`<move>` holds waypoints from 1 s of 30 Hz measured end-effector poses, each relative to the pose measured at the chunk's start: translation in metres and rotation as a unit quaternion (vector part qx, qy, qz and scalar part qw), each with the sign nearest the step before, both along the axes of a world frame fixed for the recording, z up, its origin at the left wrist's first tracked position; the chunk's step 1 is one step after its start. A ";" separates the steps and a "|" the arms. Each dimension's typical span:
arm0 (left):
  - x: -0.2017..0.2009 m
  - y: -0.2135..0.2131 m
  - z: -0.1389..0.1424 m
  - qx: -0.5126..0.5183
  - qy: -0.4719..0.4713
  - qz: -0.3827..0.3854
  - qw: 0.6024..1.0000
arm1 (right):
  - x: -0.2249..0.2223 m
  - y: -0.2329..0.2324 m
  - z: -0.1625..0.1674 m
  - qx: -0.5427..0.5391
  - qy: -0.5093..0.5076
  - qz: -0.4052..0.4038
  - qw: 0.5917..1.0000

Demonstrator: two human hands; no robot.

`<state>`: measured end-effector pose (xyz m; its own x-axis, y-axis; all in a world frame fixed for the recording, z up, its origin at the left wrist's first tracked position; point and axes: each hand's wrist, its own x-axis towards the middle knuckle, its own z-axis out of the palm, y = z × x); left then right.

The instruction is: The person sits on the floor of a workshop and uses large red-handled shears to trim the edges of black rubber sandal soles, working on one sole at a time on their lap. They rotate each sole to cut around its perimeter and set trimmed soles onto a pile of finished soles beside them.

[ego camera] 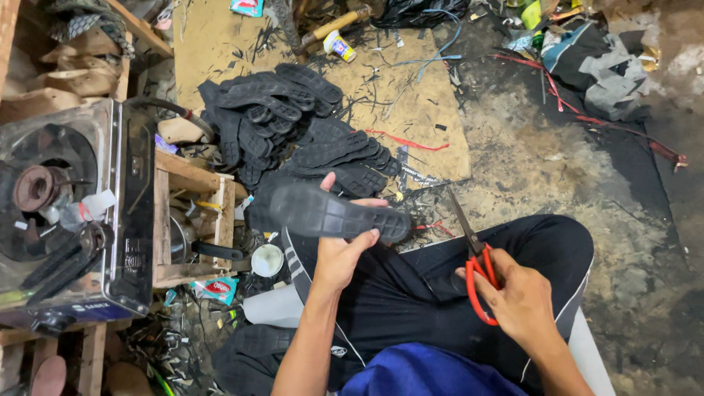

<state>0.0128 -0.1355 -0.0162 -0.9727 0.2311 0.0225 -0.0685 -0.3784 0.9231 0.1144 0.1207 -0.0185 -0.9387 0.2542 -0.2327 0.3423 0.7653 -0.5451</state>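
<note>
In the centre of the frame, the left hand (pixel 339 253) grips a black rubber shoe sole (pixel 330 214), fingers curled over its near edge and thumb reaching across the top, holding it level above the person's lap, tread side up. At lower right, the right hand (pixel 518 299) is closed around the orange handles of a pair of scissors (pixel 474 265); the blades are shut and point toward the upper left, just apart from the sole's right end. Both hands sit above legs in black trousers (pixel 411 293). Above the held sole, a pile of similar black soles (pixel 293 125) lies on a cardboard sheet (pixel 411 110) strewn with rubber trimmings. At far left, a small gas stove (pixel 66 213) rests on a wooden frame.
</note>
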 end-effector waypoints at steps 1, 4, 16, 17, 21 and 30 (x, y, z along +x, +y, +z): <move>0.001 -0.004 -0.002 0.007 -0.007 -0.014 1.000 | 0.000 -0.003 -0.004 -0.012 -0.028 -0.013 0.999; 0.006 -0.029 -0.015 0.036 -0.043 -0.016 0.998 | -0.001 -0.012 -0.013 -0.100 0.023 -0.002 0.995; 0.201 -0.262 -0.102 -0.062 -0.261 0.390 0.881 | -0.041 -0.034 -0.108 -0.244 0.013 0.028 0.969; 0.213 -0.272 -0.105 -0.171 -0.277 0.439 0.837 | -0.043 -0.034 -0.115 -0.258 0.005 0.012 0.966; 0.207 -0.262 -0.113 -0.561 -0.145 0.515 0.632 | -0.049 -0.023 -0.132 -0.280 0.006 -0.042 0.959; -0.042 -0.093 -0.070 -0.512 0.252 0.239 0.786 | -0.042 0.012 -0.122 -0.297 0.076 -0.192 0.932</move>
<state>-0.0290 -0.2285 -0.0861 -0.8812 -0.0109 0.4727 0.3263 0.7094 0.6247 0.0724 0.1331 -0.1403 -0.8383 0.4474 -0.3117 0.4139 0.1498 -0.8979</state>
